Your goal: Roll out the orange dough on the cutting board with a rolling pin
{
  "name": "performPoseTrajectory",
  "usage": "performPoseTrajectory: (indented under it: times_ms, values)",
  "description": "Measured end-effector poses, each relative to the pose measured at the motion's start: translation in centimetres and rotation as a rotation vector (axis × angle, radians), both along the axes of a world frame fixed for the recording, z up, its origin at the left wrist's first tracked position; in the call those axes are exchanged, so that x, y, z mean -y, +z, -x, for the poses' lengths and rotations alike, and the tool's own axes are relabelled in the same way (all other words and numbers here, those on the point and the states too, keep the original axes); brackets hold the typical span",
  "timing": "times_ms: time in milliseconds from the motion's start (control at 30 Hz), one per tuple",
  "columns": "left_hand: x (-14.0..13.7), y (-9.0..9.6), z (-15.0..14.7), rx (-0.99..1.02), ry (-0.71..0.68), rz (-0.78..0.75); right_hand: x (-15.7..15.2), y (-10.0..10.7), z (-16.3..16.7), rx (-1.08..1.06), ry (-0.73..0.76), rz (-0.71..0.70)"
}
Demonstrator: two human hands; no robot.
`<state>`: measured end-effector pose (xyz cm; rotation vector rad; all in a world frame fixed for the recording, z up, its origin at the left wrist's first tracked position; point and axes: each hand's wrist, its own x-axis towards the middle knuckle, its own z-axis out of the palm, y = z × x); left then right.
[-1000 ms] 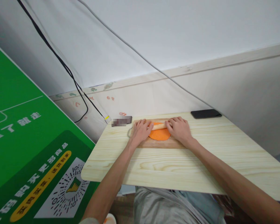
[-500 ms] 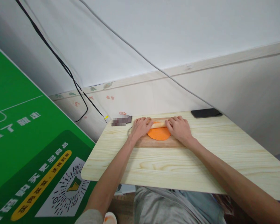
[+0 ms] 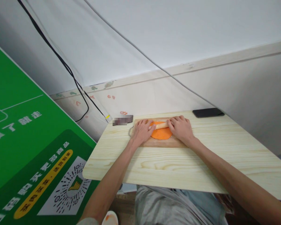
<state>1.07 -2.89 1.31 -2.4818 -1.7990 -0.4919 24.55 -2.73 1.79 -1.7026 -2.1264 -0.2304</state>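
Note:
A flat orange sheet of dough (image 3: pixel 162 134) lies on a wooden board (image 3: pixel 165 144). Across the dough runs a pale rolling pin (image 3: pixel 161 125), slightly tilted, its right end a little farther away. My left hand (image 3: pixel 142 130) is closed over the pin's left end, and my right hand (image 3: pixel 181 128) over its right end. Both ends are hidden under the palms and fingers. Some orange shows on the far side of the pin as well as the near side. A metal handle ring (image 3: pixel 130 131) sticks out at the board's left edge.
The board rests on a light wood-grain table (image 3: pixel 168 168) against a white wall. A black phone (image 3: pixel 208 112) lies at the back right, a dark flat item (image 3: pixel 128 119) at the back left. A green printed panel (image 3: pixel 37 140) stands left; cables (image 3: pixel 67 67) hang along the wall.
The rolling pin's left end has come nearer to me, so the pin is more slanted and more orange shows beyond it. Both hands still hold it. The view has shifted slightly.

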Motion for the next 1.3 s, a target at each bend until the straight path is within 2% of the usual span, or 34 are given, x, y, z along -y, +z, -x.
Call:
performPoseTrajectory:
  times_ms: [233, 333, 467, 700, 900, 1033, 1300]
  values:
    - [-4.1, -0.1, 0.6, 0.032, -0.019, 0.085, 0.1, 0.3, 0.1, 0.014, -0.015, 0.021]
    - [-5.0, -0.2, 0.7, 0.029, -0.016, 0.099, 0.2, 0.5, 0.2, 0.018, -0.014, 0.035]
    - [-4.5, -0.4, 0.7, 0.053, -0.035, 0.046, 0.3, 0.7, 0.2, 0.02, -0.018, 0.05]
    - [-1.5, -1.5, 0.4, 0.113, -0.057, -0.098, 0.3, 0.5, 0.1, 0.005, -0.001, 0.05]
    - [0.5, -2.4, 0.0, 0.147, -0.036, -0.12, 0.2, 0.4, 0.1, -0.006, 0.019, 0.039]
    - [-0.2, -2.0, 0.2, 0.142, -0.016, -0.084, 0.1, 0.3, 0.0, -0.009, 0.019, 0.033]
    - [-4.4, -1.1, 0.5, 0.091, 0.037, 0.045, 0.1, 0.3, 0.0, 0.006, 0.017, 0.028]
